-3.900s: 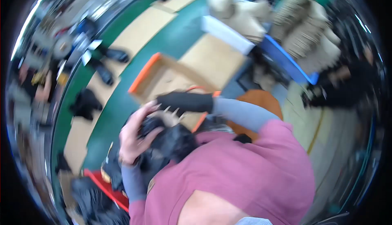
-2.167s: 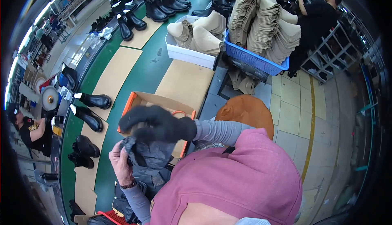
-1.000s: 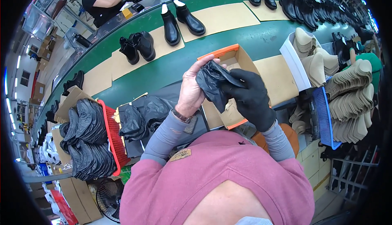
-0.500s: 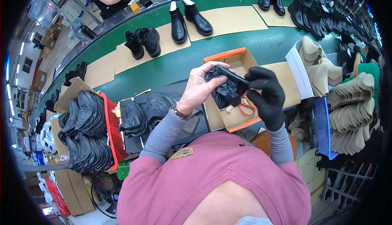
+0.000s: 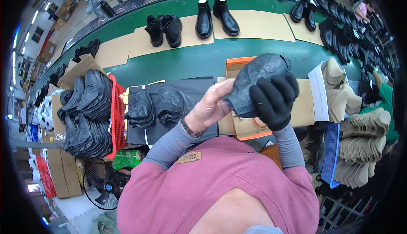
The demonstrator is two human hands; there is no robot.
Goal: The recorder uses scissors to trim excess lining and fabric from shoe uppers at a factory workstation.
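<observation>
In front of my chest, both hands hold a crinkled black pouch-like piece, shaped like the front of a shoe. My bare left hand pinches its near left end between thumb and fingers. My right hand, in a black glove, wraps round its right side with the fingers curled. Below them is an open cardboard box with an orange rim. Part of an orange scissor handle shows inside it. My hands and the piece hide much of the box.
Crinkled black pieces fill a red basket at left; smaller piles lie beside my left arm. Black boots stand on cardboard across the green bench. A white bin and blue basket with beige insoles are at right.
The black piece has been raised and turned, its broad rounded side now showing. My right hand has closed round it. The view has shifted left, so the bench things appear further right.
</observation>
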